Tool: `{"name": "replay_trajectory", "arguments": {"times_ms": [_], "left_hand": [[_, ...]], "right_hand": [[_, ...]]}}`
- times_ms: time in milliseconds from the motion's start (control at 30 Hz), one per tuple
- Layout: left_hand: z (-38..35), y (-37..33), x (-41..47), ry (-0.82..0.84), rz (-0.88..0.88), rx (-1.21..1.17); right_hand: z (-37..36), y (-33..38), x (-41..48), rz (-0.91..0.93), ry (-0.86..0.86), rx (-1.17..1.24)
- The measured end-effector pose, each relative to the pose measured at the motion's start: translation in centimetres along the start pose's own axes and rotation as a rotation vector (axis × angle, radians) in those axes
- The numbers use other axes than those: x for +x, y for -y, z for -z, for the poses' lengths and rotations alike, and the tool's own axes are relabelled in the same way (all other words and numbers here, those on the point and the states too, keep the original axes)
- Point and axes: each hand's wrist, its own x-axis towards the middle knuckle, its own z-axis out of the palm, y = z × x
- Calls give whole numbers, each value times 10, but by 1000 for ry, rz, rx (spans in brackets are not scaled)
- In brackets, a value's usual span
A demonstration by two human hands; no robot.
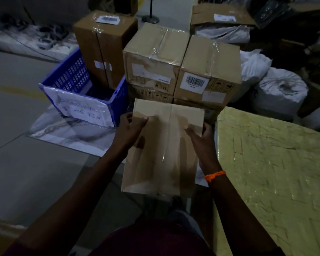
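A: Where do we have the carton (pixel 161 154)?

B: In the air in front of our chest, above the floor. Its taped seam and long axis run straight away from us, toward the stack of boxes (pixel 209 71).

A: And our 2 hands?

B: 1 on each long side, up on the far half. Our left hand (pixel 131 126) curls round the left edge with its thumb lying on the top face. Our right hand (pixel 201 139) does the same on the right edge. Both are grasping it, and neither is nearer than the other.

A: So which way next?

B: Forward, we judge. The far end already sits close to the stack, the blue crate (pixel 78 76) lies off to the left, and the yellow wrapped bale (pixel 275 163) is just beside us on the right. Keeping that axis straight should matter most.
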Motion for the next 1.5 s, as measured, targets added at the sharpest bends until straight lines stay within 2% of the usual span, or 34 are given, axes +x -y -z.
{"name": "replay_trajectory", "arguments": {"times_ms": [200, 467, 667, 733, 833, 933, 1033, 1100, 1200, 1333, 1500], "left_hand": [[3, -33, -4, -97, -13, -129], [-12, -3, -23, -110, -30, -62], [-16, -5, -31, -126, -76, -28], [-14, -5, -27, -111, -108, 23], [-8, -14, -16, -114, -361, 308], [-13, -42, -5, -26, -582, 558], [-26, -70, 6, 141, -714, 767], [-33, -75, 18, 229, -719, 908], [-36, -63, 30, 294, -653, 1094], [-39, -57, 28, 282, -652, 1156], [-38, -61, 30, 309, -648, 1162]], "right_hand": [[19, 34, -3, 17, -152, 87], [22, 9, -21, 14, -175, 79], [27, 6, -24, 16, -173, 25], [29, 11, -24, 64, -183, -73], [30, 25, -20, 321, -278, -344], [23, 36, -2, 606, -158, -575], [9, 51, 13, 626, 84, -767], [-1, 57, 20, 618, 212, -860], [-7, 54, 28, 598, 288, -1030], [-8, 49, 30, 535, 315, -1069], [-7, 49, 35, 541, 333, -1050]]}}
